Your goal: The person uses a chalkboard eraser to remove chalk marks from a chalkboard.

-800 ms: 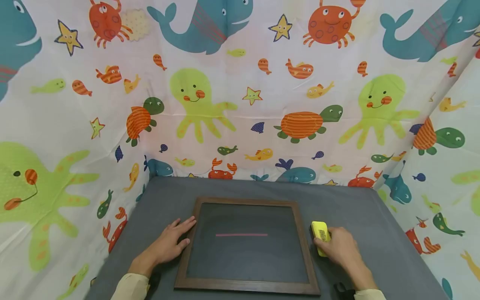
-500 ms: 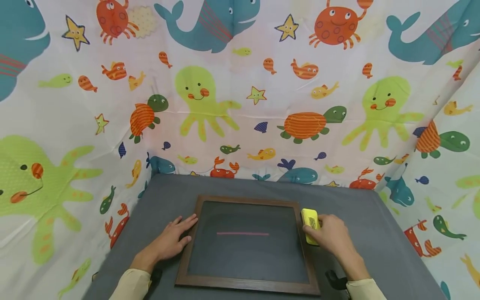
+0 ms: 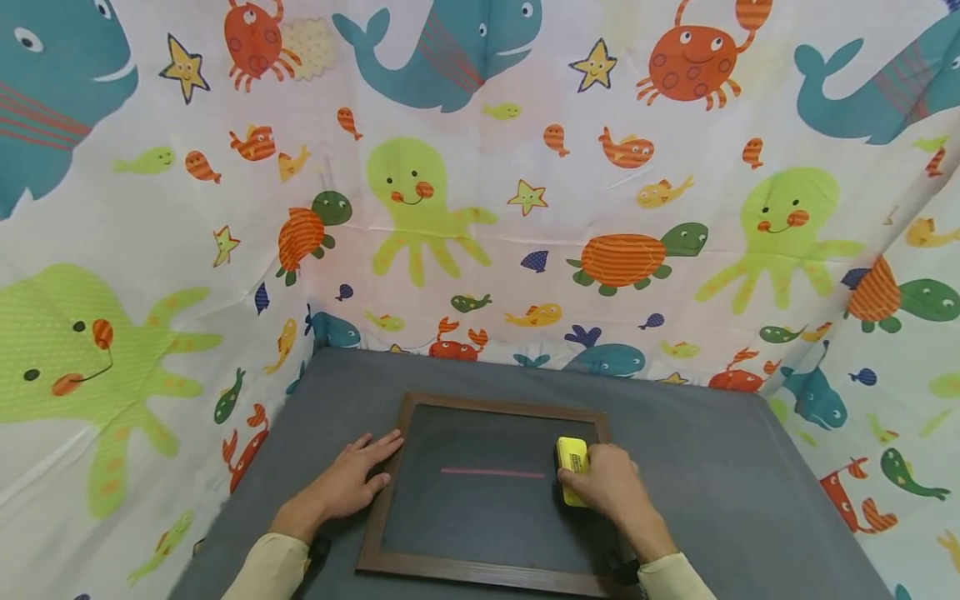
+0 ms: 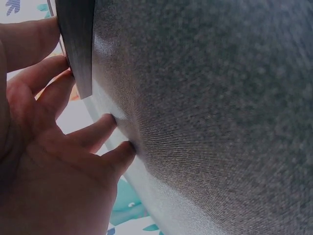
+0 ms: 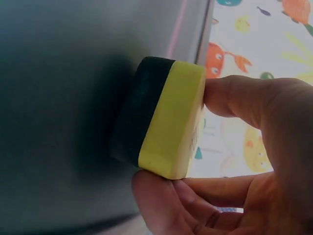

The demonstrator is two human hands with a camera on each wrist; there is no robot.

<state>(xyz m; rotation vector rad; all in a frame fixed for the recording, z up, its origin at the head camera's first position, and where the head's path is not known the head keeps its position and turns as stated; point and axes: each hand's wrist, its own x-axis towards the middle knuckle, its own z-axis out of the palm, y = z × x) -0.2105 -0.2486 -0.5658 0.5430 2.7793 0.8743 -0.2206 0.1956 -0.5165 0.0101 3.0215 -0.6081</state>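
Note:
A blackboard in a brown wooden frame lies on the dark grey cloth, with a pink chalk line across its middle. Gripped in my right hand is a yellow board eraser with a dark felt side, held over the right part of the board just right of the line's end. In the right wrist view the eraser sits between thumb and fingers, felt side toward the board. My left hand rests at the frame's left edge, its fingers spread and fingertips touching the wood; the left wrist view shows the frame's edge against them.
A grey cloth covers the table around the board. Behind and on both sides stand white curtains printed with sea animals. A dark strap is on the right wrist.
My right hand has carried the eraser left from the cloth beside the board to over its right part. The left hand stays at the frame. The head view has shifted slightly.

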